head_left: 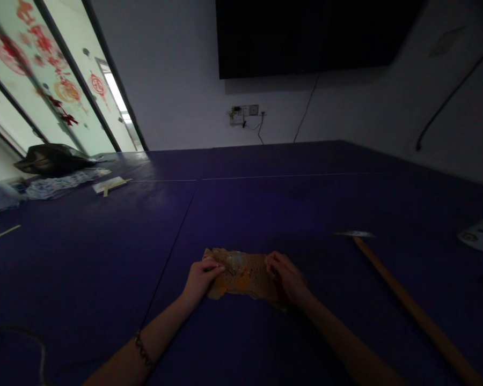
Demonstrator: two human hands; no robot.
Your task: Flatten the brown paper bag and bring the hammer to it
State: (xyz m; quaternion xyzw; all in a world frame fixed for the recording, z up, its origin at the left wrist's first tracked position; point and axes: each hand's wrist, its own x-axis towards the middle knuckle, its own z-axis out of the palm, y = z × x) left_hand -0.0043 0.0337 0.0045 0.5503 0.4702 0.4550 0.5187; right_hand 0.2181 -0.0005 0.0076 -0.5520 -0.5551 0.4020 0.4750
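Note:
A crinkled, shiny orange-brown wrapper or small bag [243, 273] lies flat on the dark blue table [265, 203] just in front of me. My left hand [203, 276] pinches its left end between thumb and fingers. My right hand [285, 276] holds down its right end with curled fingers. A bracelet sits on my left wrist. What is inside the wrapper, if anything, cannot be seen in the dim light.
A long wooden-handled tool with a metal head [402, 300] lies at the right. A printed sheet [481, 236] is at the right edge. Far left are a dark bag [52, 160], papers [64, 182] and a small box [109, 185]. A cable [16, 338] lies near left.

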